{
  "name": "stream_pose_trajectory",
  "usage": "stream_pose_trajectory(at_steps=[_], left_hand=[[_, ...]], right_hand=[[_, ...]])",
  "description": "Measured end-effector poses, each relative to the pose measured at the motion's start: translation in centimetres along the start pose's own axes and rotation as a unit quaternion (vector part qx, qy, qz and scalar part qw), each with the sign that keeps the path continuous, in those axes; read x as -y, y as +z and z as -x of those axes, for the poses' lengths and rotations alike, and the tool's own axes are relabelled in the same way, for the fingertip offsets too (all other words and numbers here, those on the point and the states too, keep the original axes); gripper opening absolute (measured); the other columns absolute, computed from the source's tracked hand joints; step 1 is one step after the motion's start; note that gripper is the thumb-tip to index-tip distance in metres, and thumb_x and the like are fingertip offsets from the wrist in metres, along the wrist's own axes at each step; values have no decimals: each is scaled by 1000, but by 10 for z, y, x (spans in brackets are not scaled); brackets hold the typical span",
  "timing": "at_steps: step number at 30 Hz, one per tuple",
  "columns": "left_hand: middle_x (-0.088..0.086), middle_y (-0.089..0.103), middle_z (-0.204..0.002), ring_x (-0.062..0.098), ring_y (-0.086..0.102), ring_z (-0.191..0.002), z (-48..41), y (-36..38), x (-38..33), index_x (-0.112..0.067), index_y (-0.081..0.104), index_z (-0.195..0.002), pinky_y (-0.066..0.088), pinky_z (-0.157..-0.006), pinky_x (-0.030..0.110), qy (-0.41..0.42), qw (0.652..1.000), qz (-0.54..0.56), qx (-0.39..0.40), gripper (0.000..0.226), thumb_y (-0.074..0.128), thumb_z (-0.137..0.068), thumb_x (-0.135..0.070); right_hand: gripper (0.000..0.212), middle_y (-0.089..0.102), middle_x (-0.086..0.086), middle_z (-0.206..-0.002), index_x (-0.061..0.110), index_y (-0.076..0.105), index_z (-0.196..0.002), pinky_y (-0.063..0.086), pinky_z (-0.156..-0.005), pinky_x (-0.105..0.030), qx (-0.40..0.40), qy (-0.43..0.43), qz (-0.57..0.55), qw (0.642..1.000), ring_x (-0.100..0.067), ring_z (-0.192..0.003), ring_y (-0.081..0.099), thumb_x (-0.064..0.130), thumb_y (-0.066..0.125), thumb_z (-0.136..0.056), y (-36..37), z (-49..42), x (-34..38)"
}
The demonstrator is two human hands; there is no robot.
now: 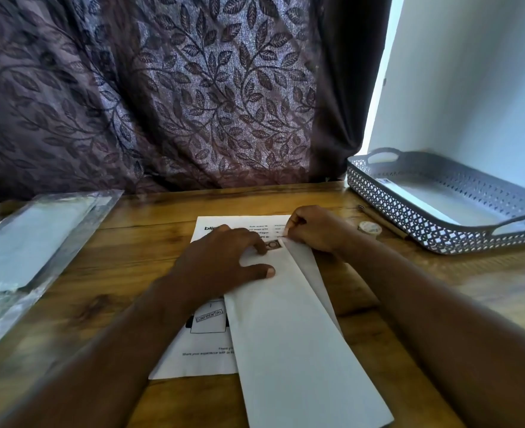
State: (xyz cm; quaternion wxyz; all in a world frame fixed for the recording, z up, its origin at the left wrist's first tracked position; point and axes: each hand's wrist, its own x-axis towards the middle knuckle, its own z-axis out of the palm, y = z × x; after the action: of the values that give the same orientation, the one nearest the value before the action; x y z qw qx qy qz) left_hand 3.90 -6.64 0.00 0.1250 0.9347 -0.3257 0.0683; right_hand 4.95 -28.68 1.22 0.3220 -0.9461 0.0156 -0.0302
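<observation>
Both hands are on the white envelope (298, 335), which lies long and slanted in the middle of the table (131, 242), its near end close to the table's near edge and its far end under the fingers. The left hand (221, 261) is spread flat and relaxed, straight fingers pressing the envelope's far-left part down, thumb stretched out across the paper. The right hand (313, 228) is curled up tight at the far-right corner, fingertips pinching the envelope just beside the small stamp (275, 244). The envelope's flap (313, 279) runs along its right side, lying out over the wood.

Underneath sits a printed sheet (199, 359), showing on the left and at the far end, with a boxed "CONFIDENTIAL" mark visible below the left wrist. Off to the right, a grey perforated tray (409, 217) with handles, and just left of it a pen (381, 220) and a small round roll of tape (369, 227). Far left, a clear plastic sleeve (32, 242) holding pale paper. A leaf-patterned curtain (177, 88) hangs behind the table.
</observation>
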Motion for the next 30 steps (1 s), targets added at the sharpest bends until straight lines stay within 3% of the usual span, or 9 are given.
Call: stream_pose_trajectory(at_steps=[3, 7, 11, 15, 19, 23, 26, 30], left_hand=[[-19, 52, -134, 12, 46, -124, 6, 1, -1, -41, 52, -120, 38, -98, 39, -5, 999, -39, -34, 55, 45, -81, -79], [-17, 56, -130, 12, 47, -124, 14, -9, 4, -40, 53, -126, 36, -103, 42, -68, 992, -7, -108, 40, 52, -92, -61], [-6, 65, -119, 19, 57, -114, 19, -14, 14, -37, 57, -131, 47, -96, 40, -127, 985, -12, -114, 39, 54, -95, -52], [-3, 68, -101, 18, 63, -98, 15, -12, 23, -33, 67, -114, 51, -82, 33, -194, 977, 48, -72, 44, 63, -84, -64], [-13, 64, -86, 10, 60, -84, 13, -9, 23, -30, 62, -85, 42, -66, 27, -217, 970, 92, -58, 28, 72, -80, -56], [-9, 62, -79, 11, 57, -74, 11, -9, 24, -26, 59, -77, 38, -59, 28, -212, 966, 141, -52, 22, 73, -85, -41], [1, 64, -76, 17, 59, -59, 8, -13, 21, -16, 58, -81, 46, -51, 28, -219, 931, 281, -82, 20, 70, -92, -28], [8, 59, -62, 14, 49, -37, 4, -23, 19, -11, 55, -93, 37, -36, 22, -263, 858, 417, -145, 18, 62, -98, -26]], right_hand=[[14, 65, -2, -82, 12, 68, -96, 45, -71, -32, 0, 25, -37, 999, -16, -77, 58, 24, 62, -97, 0, 1, 1], [20, 66, -6, -79, 7, 70, -99, 45, -69, -33, -1, 18, -71, 997, -16, -71, 57, 24, 60, -98, 0, 6, 2], [20, 66, 0, -88, 7, 71, -108, 46, -75, -30, 9, -36, -49, 998, -13, -79, 58, 19, 59, -100, -2, 16, 3], [24, 67, 2, -108, 13, 71, -112, 49, -88, -32, 18, -80, 4, 997, -17, -101, 61, 24, 72, -91, -3, 23, 5], [40, 63, 1, -109, 18, 69, -118, 48, -77, -26, 21, -113, 57, 992, -11, -92, 56, 29, 82, -82, -1, 25, 2], [44, 63, 1, -110, 19, 67, -122, 46, -75, -24, 17, -106, 65, 992, -12, -94, 57, 31, 82, -82, 0, 26, 3], [38, 66, 2, -102, 18, 66, -118, 46, -66, -24, -3, -70, 21, 997, -14, -87, 61, 32, 78, -86, -2, 27, 8], [26, 73, -5, -85, 12, 68, -111, 46, -50, -24, 34, -15, -174, 984, -10, -55, 63, 30, 73, -92, -3, 31, 15]])
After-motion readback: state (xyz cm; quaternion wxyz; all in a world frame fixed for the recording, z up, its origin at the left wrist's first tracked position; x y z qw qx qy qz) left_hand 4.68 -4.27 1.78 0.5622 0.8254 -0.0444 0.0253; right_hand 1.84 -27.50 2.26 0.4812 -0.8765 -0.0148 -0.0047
